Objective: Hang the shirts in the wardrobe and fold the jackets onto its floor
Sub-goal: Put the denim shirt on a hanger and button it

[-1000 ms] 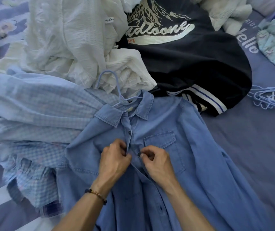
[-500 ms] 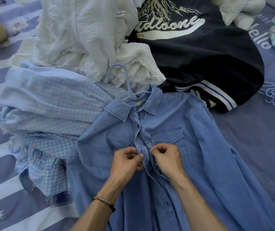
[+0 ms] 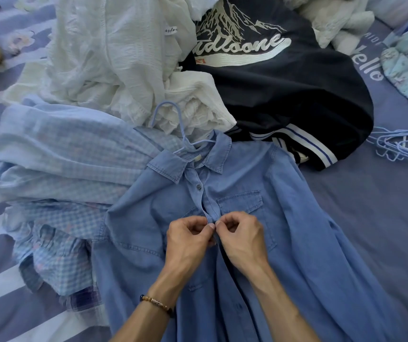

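Denim shirt (image 3: 284, 230) lies flat on the bed, hanger (image 3: 173, 129) already in its collar. Left hand (image 3: 188, 239) and right hand (image 3: 241, 236) meet, pinching the placket — likely buttoning so it stays on the hanger.

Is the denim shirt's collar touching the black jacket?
Touching. The head view shows the right collar tip of the denim shirt lying over the striped hem of the black jacket, no gap.
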`<action>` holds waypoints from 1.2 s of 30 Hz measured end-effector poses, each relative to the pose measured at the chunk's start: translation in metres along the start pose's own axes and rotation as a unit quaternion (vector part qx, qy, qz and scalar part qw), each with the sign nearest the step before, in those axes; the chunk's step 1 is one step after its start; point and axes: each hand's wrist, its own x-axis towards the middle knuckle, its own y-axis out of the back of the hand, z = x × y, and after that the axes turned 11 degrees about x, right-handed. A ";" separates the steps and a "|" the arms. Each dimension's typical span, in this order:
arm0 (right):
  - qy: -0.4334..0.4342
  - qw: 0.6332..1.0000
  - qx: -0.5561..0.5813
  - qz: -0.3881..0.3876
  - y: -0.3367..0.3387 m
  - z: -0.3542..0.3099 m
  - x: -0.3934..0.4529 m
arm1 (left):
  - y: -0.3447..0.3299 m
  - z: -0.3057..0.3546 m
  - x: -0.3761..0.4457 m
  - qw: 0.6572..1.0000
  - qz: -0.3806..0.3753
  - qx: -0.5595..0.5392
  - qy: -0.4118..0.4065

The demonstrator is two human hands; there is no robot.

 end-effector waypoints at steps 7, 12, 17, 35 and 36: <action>-0.013 0.998 0.067 0.005 0.001 0.008 0.000 | 0.007 0.003 -0.001 0.995 -0.090 0.046 -0.021; 0.009 0.997 0.077 -0.008 0.001 0.011 -0.002 | 0.007 0.002 0.006 0.997 -0.075 0.025 -0.009; 0.056 0.998 0.023 0.009 -0.004 0.010 -0.006 | 0.006 0.003 0.008 0.998 -0.061 0.008 0.004; 0.219 0.967 -0.129 -0.005 0.003 0.017 0.007 | 0.001 0.004 0.015 0.992 -0.119 0.021 0.036; 0.226 0.963 -0.147 -0.002 0.003 0.018 0.007 | 0.001 0.004 0.015 0.991 -0.127 0.024 0.043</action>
